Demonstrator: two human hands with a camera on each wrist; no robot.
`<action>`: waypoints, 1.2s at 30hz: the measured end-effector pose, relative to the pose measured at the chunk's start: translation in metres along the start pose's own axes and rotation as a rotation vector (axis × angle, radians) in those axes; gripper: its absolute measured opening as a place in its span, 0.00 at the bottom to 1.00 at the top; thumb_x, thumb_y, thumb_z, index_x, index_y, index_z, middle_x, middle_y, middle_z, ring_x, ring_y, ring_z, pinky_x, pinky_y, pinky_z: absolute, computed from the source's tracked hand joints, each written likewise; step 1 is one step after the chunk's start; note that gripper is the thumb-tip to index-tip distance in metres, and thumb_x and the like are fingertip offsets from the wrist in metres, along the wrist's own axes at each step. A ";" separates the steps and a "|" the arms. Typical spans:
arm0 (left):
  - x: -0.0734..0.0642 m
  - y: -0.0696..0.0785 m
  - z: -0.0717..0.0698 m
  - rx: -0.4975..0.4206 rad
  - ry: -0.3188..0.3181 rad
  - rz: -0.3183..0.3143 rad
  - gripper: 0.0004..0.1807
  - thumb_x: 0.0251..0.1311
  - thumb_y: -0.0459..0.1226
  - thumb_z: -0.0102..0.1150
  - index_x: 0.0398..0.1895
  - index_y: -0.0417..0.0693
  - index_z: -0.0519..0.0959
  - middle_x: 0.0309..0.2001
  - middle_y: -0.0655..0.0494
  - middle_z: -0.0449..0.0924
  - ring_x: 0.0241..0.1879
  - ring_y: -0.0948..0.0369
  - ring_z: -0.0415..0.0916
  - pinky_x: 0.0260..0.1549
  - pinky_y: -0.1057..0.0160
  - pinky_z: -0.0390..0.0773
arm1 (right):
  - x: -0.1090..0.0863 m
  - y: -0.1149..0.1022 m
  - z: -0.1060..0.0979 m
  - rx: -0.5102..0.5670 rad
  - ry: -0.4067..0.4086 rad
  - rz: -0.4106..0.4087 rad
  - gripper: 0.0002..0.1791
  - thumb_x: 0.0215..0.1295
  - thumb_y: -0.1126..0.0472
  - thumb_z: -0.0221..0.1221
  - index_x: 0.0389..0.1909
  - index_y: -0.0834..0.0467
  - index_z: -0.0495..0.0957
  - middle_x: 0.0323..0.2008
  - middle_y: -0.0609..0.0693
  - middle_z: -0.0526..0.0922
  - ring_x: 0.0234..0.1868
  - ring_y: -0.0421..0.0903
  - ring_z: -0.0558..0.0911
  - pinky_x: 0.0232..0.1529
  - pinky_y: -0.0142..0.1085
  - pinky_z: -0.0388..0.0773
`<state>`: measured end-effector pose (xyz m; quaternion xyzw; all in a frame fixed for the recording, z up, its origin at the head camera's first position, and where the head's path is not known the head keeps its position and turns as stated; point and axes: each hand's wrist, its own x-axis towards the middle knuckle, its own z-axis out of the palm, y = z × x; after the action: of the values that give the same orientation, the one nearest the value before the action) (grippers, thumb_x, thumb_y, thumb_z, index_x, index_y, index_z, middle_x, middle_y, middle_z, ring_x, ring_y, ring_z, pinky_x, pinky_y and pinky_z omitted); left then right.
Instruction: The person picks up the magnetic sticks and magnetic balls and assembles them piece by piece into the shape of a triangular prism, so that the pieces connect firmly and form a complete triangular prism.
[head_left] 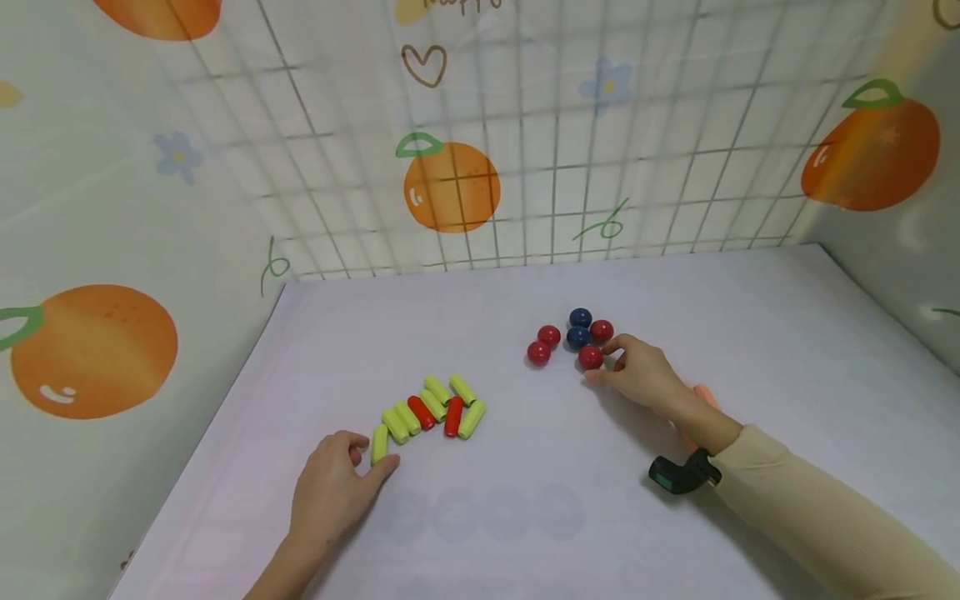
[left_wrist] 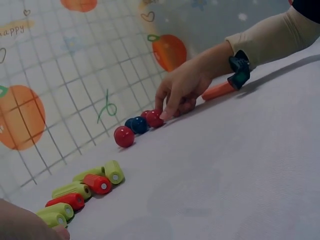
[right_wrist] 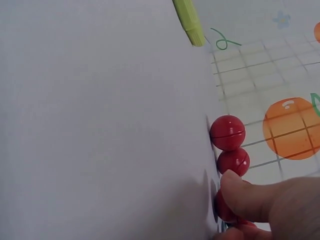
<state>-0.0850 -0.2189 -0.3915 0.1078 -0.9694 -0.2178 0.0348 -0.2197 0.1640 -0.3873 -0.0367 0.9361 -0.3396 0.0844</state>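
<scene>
White desk (head_left: 750,325), faint grey rings (head_left: 453,514) showing on its near part. Patterned curtain (head_left: 337,200) behind and at both sides: grid lines, printed oranges (head_left: 452,187) with green leaves (one cropped at top left), blue flowers (head_left: 178,156) with yellow centres, brown heart outline (head_left: 430,85), green squiggles (head_left: 609,227), "happy" lettering (left_wrist: 12,31) legible in left wrist view.

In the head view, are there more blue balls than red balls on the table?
No, the head view shows only two blue balls and four red balls.

Balls (head_left: 578,337) behind and right of cylinders (head_left: 422,413)
</scene>
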 end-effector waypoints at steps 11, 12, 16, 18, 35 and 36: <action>-0.006 -0.002 -0.001 -0.006 0.028 0.011 0.22 0.55 0.46 0.69 0.43 0.37 0.82 0.29 0.51 0.72 0.27 0.59 0.64 0.23 0.66 0.62 | 0.002 0.000 0.001 -0.007 -0.001 -0.003 0.32 0.58 0.48 0.68 0.55 0.65 0.72 0.36 0.58 0.78 0.35 0.49 0.74 0.30 0.34 0.68; -0.007 -0.002 -0.001 -0.008 0.026 0.013 0.21 0.55 0.46 0.69 0.43 0.37 0.82 0.29 0.51 0.72 0.27 0.59 0.64 0.23 0.66 0.62 | 0.002 0.000 0.001 -0.008 0.000 -0.001 0.32 0.58 0.48 0.68 0.55 0.65 0.72 0.36 0.58 0.78 0.35 0.49 0.74 0.30 0.34 0.68; -0.015 -0.002 -0.003 -0.016 0.006 -0.011 0.20 0.55 0.45 0.69 0.43 0.39 0.82 0.29 0.52 0.72 0.27 0.60 0.64 0.24 0.67 0.62 | 0.003 0.000 0.003 -0.003 -0.003 -0.005 0.33 0.58 0.48 0.69 0.56 0.65 0.72 0.36 0.58 0.78 0.35 0.49 0.74 0.30 0.34 0.68; -0.021 -0.001 -0.004 -0.020 -0.016 -0.028 0.19 0.55 0.45 0.69 0.44 0.40 0.83 0.30 0.53 0.71 0.28 0.60 0.64 0.24 0.68 0.62 | 0.004 -0.001 0.003 -0.002 -0.002 -0.011 0.33 0.58 0.48 0.69 0.57 0.65 0.72 0.36 0.58 0.78 0.35 0.49 0.74 0.30 0.34 0.68; -0.042 0.048 0.022 -0.098 -0.121 0.255 0.11 0.50 0.42 0.74 0.35 0.51 0.83 0.25 0.62 0.66 0.26 0.68 0.60 0.24 0.72 0.61 | -0.021 -0.012 0.012 0.045 -0.098 -0.025 0.26 0.59 0.49 0.67 0.52 0.60 0.77 0.32 0.53 0.77 0.33 0.47 0.73 0.29 0.35 0.68; -0.042 0.050 0.023 -0.101 -0.116 0.278 0.11 0.50 0.42 0.74 0.35 0.51 0.83 0.25 0.62 0.66 0.26 0.68 0.60 0.24 0.72 0.61 | -0.026 -0.013 0.014 0.067 -0.117 -0.030 0.25 0.58 0.49 0.67 0.52 0.59 0.78 0.31 0.53 0.76 0.32 0.47 0.73 0.29 0.35 0.67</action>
<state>-0.0564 -0.1556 -0.3915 -0.0420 -0.9632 -0.2650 0.0141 -0.1916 0.1485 -0.3861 -0.0679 0.9170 -0.3690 0.1352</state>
